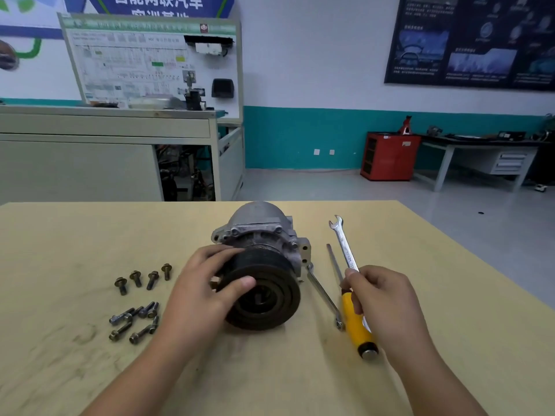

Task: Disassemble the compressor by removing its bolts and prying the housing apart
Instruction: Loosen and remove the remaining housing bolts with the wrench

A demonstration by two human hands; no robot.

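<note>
One grey compressor (259, 232) lies sideways — black pulley (264, 264) nearest.

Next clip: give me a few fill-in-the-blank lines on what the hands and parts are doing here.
The left hand grips the round ____ pulley of the grey metal compressor.
The right hand holds a steel-shafted screwdriver by its ____ plastic handle.
Loose dark steel bolts lie to the compressor's ____.
Missing: black; yellow; left.
</note>
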